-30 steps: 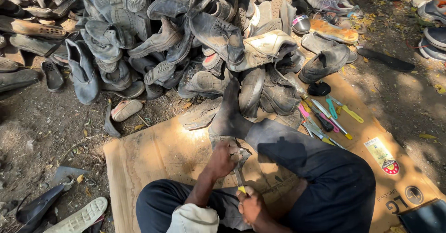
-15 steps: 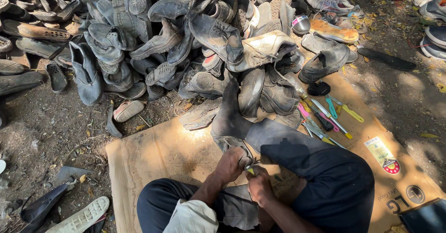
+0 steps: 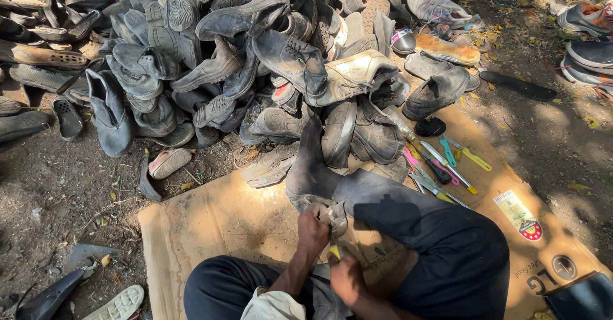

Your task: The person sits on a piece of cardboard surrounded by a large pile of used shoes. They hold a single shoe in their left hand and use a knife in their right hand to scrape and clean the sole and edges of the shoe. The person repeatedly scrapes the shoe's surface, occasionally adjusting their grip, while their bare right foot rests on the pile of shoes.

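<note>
I sit on a sheet of brown cardboard [image 3: 211,224] with my dark-trousered leg [image 3: 408,224] stretched forward, the foot in a dark boot [image 3: 310,167]. My left hand [image 3: 313,230] grips a worn grey shoe piece [image 3: 336,216] held against the leg. My right hand [image 3: 346,276] sits just below it, closed on a small yellow-handled tool [image 3: 334,251] whose tip meets the shoe piece. The tool's blade is hidden between the hands.
A large heap of old grey and black shoes [image 3: 242,58] fills the ground ahead. Several coloured hand tools [image 3: 447,163] lie on the cardboard to my right, near a sticker [image 3: 520,214]. Loose soles [image 3: 167,161] and a sandal [image 3: 118,304] lie on the dirt at left.
My right hand with the yellow tool rose toward the left hand, then dropped back slightly. The left hand stayed clamped on the shoe piece. The view shifted a little.
</note>
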